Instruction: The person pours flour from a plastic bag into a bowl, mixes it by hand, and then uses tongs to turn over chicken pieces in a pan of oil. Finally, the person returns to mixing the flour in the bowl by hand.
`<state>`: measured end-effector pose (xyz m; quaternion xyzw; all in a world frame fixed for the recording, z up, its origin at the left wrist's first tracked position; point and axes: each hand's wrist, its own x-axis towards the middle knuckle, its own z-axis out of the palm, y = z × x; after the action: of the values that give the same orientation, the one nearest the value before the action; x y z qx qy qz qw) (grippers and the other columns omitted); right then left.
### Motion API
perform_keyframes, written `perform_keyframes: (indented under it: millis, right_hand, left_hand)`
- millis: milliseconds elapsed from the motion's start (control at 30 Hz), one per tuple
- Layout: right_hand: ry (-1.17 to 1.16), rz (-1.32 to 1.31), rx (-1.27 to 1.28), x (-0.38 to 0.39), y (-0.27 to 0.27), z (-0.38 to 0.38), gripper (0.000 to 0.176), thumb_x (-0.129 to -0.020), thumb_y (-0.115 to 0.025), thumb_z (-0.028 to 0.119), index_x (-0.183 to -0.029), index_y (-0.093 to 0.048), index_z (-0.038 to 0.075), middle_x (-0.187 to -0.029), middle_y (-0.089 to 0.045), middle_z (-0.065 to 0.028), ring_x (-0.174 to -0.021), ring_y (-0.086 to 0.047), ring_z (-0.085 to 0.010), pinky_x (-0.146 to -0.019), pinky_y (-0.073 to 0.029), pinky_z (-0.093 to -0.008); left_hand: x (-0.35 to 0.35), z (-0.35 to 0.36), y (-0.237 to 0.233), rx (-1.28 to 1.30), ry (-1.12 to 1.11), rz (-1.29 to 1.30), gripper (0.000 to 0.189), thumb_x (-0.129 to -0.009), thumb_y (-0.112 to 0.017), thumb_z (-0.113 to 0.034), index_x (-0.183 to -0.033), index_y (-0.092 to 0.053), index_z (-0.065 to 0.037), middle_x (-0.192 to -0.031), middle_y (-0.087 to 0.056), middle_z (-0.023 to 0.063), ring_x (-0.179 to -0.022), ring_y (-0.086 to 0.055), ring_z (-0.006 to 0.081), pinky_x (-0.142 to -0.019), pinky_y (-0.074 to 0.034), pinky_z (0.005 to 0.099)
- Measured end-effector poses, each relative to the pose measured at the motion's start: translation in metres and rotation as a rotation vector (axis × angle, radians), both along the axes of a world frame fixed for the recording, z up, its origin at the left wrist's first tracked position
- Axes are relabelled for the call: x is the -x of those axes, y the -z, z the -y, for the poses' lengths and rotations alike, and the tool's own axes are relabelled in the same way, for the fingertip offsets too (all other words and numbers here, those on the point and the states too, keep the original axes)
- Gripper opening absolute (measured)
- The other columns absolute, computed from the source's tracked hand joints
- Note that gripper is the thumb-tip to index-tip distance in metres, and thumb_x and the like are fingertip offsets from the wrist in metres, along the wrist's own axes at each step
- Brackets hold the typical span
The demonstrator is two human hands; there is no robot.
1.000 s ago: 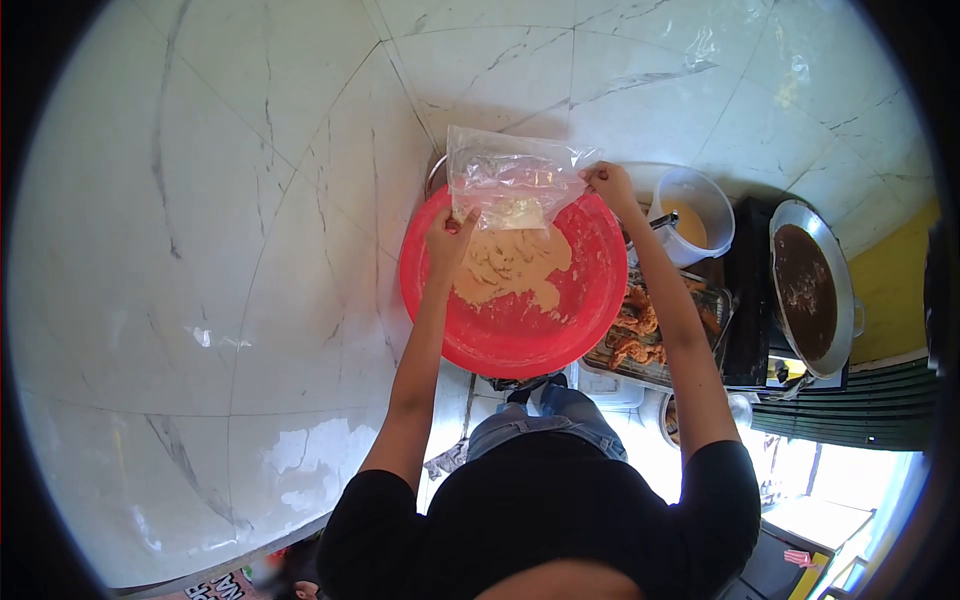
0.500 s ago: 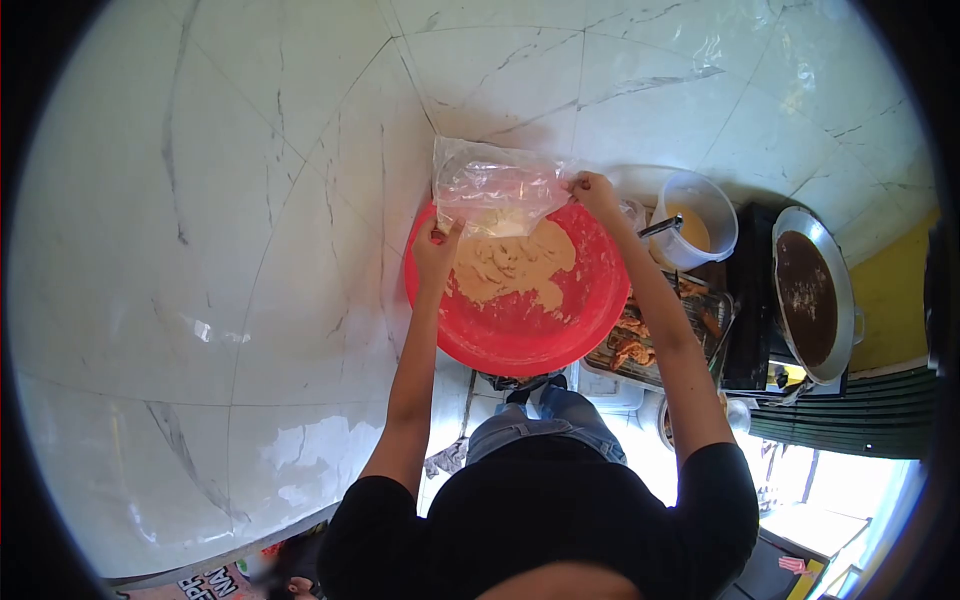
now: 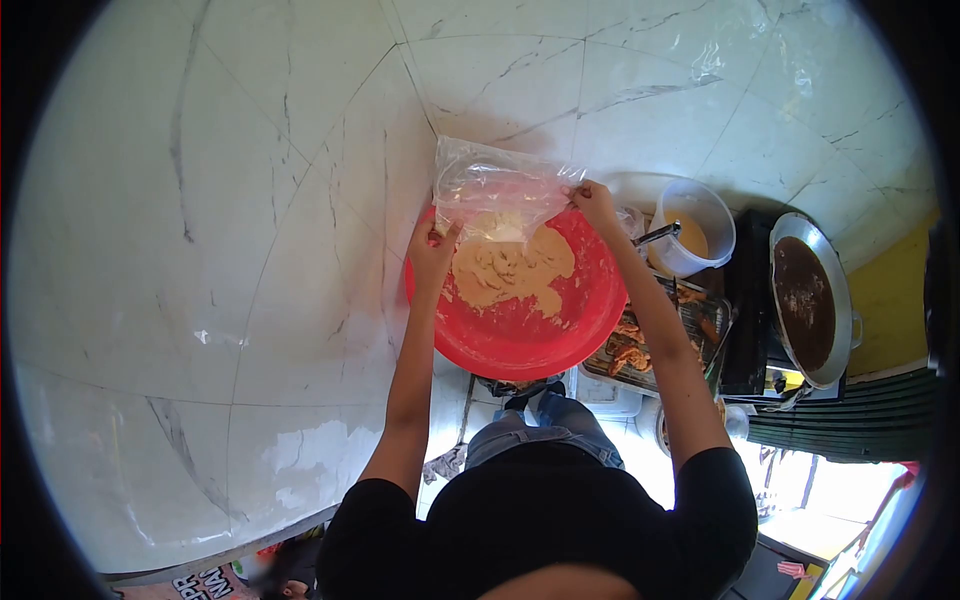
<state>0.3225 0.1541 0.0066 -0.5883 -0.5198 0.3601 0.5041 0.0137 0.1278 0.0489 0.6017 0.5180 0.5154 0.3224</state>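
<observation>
A clear plastic bag [image 3: 505, 185] is stretched between my two hands above the far side of a wide red basin [image 3: 500, 350]. My left hand [image 3: 434, 247] pinches the bag's lower left corner by the basin's left rim. At the bag's right edge, my right hand [image 3: 592, 200] is closed on the plastic. Some pale powder [image 3: 500, 226] shows in the bag's lower part. Beneath it, a heap of tan flour-like powder [image 3: 510, 270] lies in the basin, with traces spread over the red bottom.
Right of the basin, a tray [image 3: 640, 372] holds browned fried pieces [image 3: 630, 358]. Behind it stands a translucent tub [image 3: 697, 225] with yellowish liquid and a dark handle. Farther right, a wide pan [image 3: 808, 300] of dark brown oil sits on a black stove [image 3: 745, 310]. Marbled tiles [image 3: 290, 200] surround the left and back.
The bag has shifted slightly, and its right edge reaches a little farther right and lower. Both hands keep their hold. The heap in the basin looks much the same.
</observation>
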Motion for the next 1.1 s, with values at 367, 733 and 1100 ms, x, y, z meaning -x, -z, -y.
perform_keyframes:
  millis: [367, 733, 1100]
  right_hand:
    - [-0.001, -0.051, -0.038, 0.015, 0.003, 0.004, 0.024, -0.08, -0.063, 0.019, -0.078, -0.057, -0.005, -0.067, -0.06, -0.0074, -0.058, -0.057, -0.0106, -0.055, -0.046, -0.0226]
    - [0.072, 0.049, -0.083, 0.028, 0.016, 0.0, 0.028, -0.08, -0.064, 0.023, -0.077, -0.058, -0.004, -0.064, -0.061, -0.0055, -0.057, -0.057, -0.0088, -0.052, -0.044, -0.0226]
    - [-0.117, -0.138, -0.054, 0.016, 0.02, -0.013, 0.024, -0.081, -0.062, 0.019, -0.077, -0.058, -0.004, -0.069, -0.061, -0.0052, -0.061, -0.056, -0.0084, -0.058, -0.045, -0.0215]
  left_hand:
    - [0.01, -0.002, 0.016, -0.114, -0.077, -0.048, 0.035, -0.072, -0.072, -0.026, -0.09, -0.061, 0.001, -0.072, -0.058, 0.0055, -0.061, -0.05, 0.0104, -0.057, -0.042, 0.0234]
    - [0.02, -0.003, 0.023, -0.099, -0.155, -0.086, 0.043, -0.07, -0.073, -0.027, -0.096, -0.06, 0.004, -0.074, -0.057, 0.0055, -0.064, -0.051, 0.0117, -0.06, -0.044, 0.0236]
    - [0.014, 0.005, 0.004, -0.046, -0.154, -0.082, 0.035, -0.072, -0.072, -0.024, -0.092, -0.059, 0.003, -0.075, -0.057, 0.0041, -0.065, -0.051, 0.0097, -0.062, -0.043, 0.0227]
